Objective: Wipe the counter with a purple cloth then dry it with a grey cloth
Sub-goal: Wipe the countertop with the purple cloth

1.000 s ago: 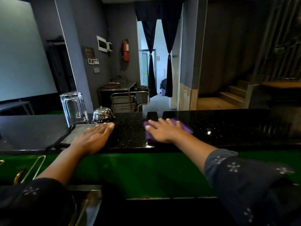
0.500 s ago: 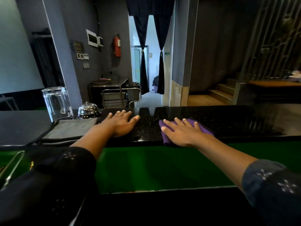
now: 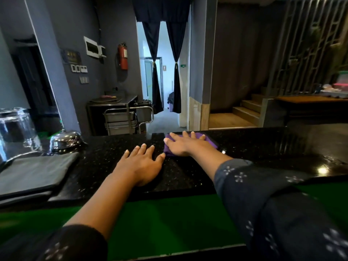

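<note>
2 hands lie flat on the black speckled desk (image 3: 263,146). The right hand (image 3: 185,145) has its fingers straight and spread, pressing down on the purple cloth (image 3: 211,143), which sits near the far edge of the desk with only its corners showing past the palm. The left hand (image 3: 141,162) rests just beside it, fingers also straight and holding nothing, palm on bare stone as if bracing.

The grey cloth (image 3: 35,172) lies folded at the left end of the desk, well apart from both hands, with a chrome bell (image 3: 66,141) and an upturned glass (image 3: 16,129) behind it.

Judging by how it flattens under the palm, the purple cloth is thin, soft and light, so it should glide easily on the glossy stone; flat pressure from the whole hand looks like the right hold, since a fingertip pinch would likely bunch it. The wiping stage seems to be under way, with drying not yet begun. For that, the grey cloth looks thicker and could be taken by its near folded edge.
</note>
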Motion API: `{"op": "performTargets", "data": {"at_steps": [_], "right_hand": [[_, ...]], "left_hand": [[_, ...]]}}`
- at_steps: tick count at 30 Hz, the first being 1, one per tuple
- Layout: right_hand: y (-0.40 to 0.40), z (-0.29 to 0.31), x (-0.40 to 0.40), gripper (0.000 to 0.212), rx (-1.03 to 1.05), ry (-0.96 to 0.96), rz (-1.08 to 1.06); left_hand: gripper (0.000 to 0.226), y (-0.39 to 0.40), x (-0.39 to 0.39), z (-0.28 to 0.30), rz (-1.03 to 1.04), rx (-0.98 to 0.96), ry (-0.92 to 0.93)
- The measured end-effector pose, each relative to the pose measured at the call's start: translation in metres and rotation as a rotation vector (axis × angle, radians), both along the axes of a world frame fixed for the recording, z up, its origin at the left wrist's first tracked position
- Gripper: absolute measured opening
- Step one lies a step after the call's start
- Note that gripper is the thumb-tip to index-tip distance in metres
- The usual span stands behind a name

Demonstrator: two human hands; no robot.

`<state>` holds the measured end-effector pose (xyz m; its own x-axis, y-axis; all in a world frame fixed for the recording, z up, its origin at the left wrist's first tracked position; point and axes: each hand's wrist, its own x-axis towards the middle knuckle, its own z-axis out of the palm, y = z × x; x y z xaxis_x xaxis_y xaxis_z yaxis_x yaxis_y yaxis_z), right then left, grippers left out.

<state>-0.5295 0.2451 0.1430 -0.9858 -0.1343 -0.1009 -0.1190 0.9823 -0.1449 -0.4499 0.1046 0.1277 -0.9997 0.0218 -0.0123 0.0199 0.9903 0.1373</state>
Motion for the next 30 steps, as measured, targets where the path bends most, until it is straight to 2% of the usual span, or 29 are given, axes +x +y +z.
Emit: {"op": "performTargets", "data": {"at_steps": [6, 13, 17, 23, 27, 30], "right_hand": [[0.037, 0.001, -0.042, 0.064, -0.027, 0.012, 0.104], [0.130, -0.003, -0.071, 0.066, 0.010, -0.011, -0.238], [0.105, 0.001, -0.038, 0.065, 0.009, -0.015, -0.220], [0.075, -0.003, 0.048, 0.064, -0.014, -0.002, 0.095], [0.119, -0.004, 0.089, 0.058, 0.004, 0.022, 0.202], [0.169, -0.002, 0.095, 0.059, 0.013, 0.033, 0.086]], "left_hand": [[0.065, -0.007, 0.005, 0.001, -0.033, 0.023, 0.002], [0.065, -0.004, 0.001, -0.002, -0.019, 0.022, 0.021], [0.065, 0.000, 0.001, 0.000, -0.011, 0.018, 0.019], [0.065, 0.000, 0.008, 0.004, 0.003, 0.016, 0.004], [0.064, -0.001, 0.010, 0.004, -0.004, 0.017, 0.011], [0.064, -0.002, 0.010, 0.003, -0.001, 0.013, 0.012]]}}
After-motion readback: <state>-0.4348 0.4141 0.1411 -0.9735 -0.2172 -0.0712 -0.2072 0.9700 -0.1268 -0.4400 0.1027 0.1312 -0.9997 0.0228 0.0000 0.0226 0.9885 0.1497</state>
